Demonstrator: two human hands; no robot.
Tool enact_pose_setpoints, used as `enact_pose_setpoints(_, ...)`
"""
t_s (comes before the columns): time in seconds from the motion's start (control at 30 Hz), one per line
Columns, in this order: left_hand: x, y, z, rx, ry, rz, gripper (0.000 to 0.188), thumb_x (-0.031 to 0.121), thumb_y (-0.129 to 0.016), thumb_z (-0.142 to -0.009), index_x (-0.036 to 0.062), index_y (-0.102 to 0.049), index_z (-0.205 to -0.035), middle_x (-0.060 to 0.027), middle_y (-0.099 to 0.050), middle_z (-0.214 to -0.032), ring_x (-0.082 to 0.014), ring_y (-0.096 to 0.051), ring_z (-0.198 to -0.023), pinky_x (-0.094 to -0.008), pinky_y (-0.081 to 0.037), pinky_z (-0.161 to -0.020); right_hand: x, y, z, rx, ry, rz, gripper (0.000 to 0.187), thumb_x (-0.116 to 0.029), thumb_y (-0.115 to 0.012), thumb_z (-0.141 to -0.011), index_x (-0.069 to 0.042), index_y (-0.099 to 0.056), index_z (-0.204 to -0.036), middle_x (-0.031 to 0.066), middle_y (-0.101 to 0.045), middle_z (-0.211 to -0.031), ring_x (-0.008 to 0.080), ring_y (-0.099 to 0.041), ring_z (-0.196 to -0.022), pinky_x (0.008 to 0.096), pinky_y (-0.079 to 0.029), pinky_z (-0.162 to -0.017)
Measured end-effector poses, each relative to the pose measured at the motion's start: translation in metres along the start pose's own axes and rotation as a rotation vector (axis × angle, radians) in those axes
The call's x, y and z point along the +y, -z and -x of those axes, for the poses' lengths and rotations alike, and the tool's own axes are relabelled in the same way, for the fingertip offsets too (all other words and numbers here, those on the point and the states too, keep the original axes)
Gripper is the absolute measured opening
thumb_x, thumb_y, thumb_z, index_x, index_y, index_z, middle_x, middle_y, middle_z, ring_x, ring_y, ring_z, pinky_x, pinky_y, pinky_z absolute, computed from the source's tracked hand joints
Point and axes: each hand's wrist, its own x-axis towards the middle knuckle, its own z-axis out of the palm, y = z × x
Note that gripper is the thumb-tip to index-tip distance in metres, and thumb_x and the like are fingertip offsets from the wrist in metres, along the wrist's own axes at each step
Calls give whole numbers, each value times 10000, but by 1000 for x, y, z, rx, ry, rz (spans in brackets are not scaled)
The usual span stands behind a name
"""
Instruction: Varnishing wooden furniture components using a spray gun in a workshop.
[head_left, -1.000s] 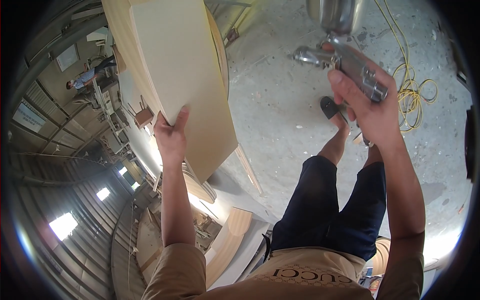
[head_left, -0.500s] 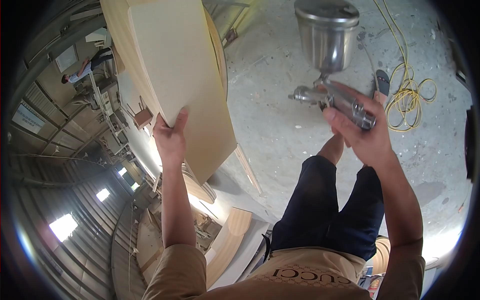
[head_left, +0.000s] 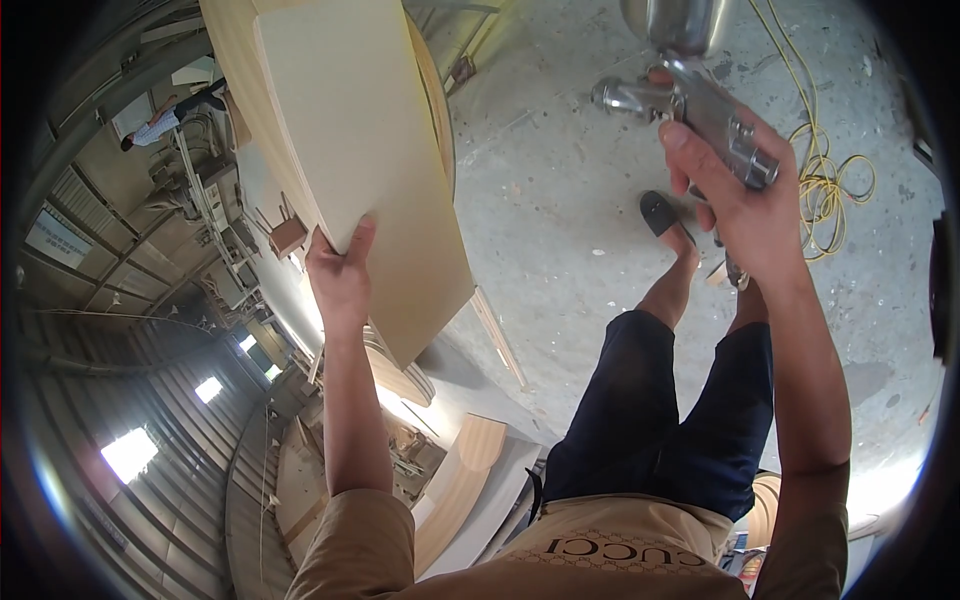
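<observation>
My right hand (head_left: 735, 185) is wrapped round the body of a metal spray gun (head_left: 715, 120), whose nozzle points left toward the boards. On top of the gun sits a silver paint cup (head_left: 680, 22), cut off by the upper edge of the view. My left hand (head_left: 342, 275) grips the near edge of a large pale flat board (head_left: 350, 130), thumb laid on its face and the other fingers hidden behind the edge. That board stands against more light wooden panels (head_left: 235, 60). Between the gun and the board there is a gap.
A yellow hose (head_left: 822, 190) lies coiled on the grey concrete floor (head_left: 560, 250) at the right. Wooden strips (head_left: 500, 335) lie below the board, and a curved wooden piece (head_left: 465, 480) is near my left side. Another person (head_left: 165, 120) is far off at the left.
The spray gun in my right hand has moved up and slightly right, its cup partly leaving the view. My feet have shifted. My left hand stays on the board.
</observation>
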Motion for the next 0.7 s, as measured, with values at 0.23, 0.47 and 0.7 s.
enact_pose_setpoints(0.23,-3,1,-2,1,-26,-3,349,204,-734,-945,-62,-644,-1151,-113,-734,-1053,-161,-650,-972,-301,-495,-894,23,-1,29,-71,-28,-8,400,-156,-733,-948,-36,-657,-1322,-35,-610,-737,27,-529,-591,186,-372,-475)
enact_pose_setpoints(0.47,-2,0,-1,-5,-17,13,360,213,-736,-946,-65,-639,-1154,-121,-736,-1051,-166,-657,-965,-306,-500,-892,28,7,43,-215,-84,-38,448,-137,-779,-919,17,-639,-1316,6,-697,-863,30,-575,-709,198,-461,-614)
enact_pose_setpoints(0.7,-2,0,0,-13,-24,13,354,206,-732,-947,-64,-636,-1154,-122,-738,-1049,-165,-662,-956,-309,-509,-884,6,3,-6,-77,-34,-25,381,-216,-755,-941,-107,-695,-1301,-46,-594,-711,29,-506,-580,205,-404,-490)
